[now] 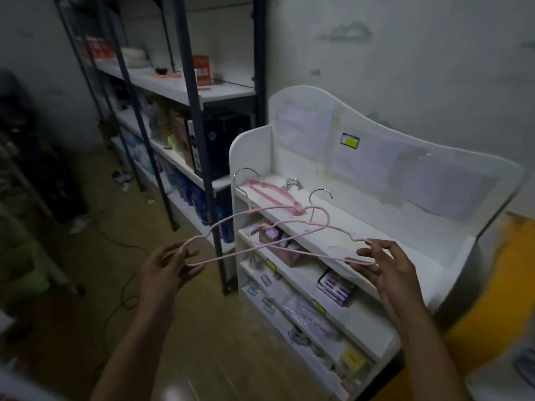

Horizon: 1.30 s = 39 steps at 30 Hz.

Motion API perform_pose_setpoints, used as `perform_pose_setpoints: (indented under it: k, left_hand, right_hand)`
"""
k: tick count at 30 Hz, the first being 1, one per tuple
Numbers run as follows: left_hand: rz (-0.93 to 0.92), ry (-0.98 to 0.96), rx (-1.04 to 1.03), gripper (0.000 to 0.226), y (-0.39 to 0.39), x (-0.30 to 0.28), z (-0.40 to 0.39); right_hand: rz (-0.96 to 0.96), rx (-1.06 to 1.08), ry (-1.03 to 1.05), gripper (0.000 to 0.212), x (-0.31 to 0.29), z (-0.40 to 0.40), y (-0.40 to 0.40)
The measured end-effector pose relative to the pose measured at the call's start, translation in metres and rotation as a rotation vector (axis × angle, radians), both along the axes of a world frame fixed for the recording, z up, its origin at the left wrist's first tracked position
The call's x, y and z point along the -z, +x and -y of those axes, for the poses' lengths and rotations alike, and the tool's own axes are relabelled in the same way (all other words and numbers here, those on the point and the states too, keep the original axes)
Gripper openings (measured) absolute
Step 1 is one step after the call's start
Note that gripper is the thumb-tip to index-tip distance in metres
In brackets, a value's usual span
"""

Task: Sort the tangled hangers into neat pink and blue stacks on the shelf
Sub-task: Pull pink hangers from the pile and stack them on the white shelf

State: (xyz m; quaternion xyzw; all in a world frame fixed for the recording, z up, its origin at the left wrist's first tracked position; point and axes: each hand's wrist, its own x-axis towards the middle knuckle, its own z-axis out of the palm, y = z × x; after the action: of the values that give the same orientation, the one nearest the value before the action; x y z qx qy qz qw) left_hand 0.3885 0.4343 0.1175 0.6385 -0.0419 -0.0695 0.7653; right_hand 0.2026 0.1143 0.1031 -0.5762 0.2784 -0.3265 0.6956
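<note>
Two thin pink wire hangers cross each other in the air before the white shelf unit (405,227). My left hand (166,264) pinches the left end of one pink hanger (231,219). My right hand (385,264) pinches the right end of the other pink hanger (318,254). Their silver hooks point toward the top shelf. A neat stack of pink hangers (272,195) lies at the left of that top shelf, hooks bunched behind it. No blue hangers are visible.
A dark metal rack (191,91) with boxes and bottles stands to the left of the white unit. Lower white shelves (304,287) hold small boxes and packets. Cables trail over the wooden floor (121,247). A yellow surface (498,299) lies at the right.
</note>
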Motion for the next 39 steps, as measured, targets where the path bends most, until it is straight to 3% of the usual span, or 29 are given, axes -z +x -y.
perform_pose_setpoints:
  k: [15,39]
  left_hand:
    - [-0.033,0.029,-0.052,0.017,0.142,0.000,0.078]
    - [-0.063,0.050,0.232,0.018,0.409,0.026,0.200]
  right_hand:
    - [0.059,-0.089,0.139,0.024,-0.001,0.070,0.151]
    - [0.065,0.287,0.223,0.022,0.027,0.109,0.328]
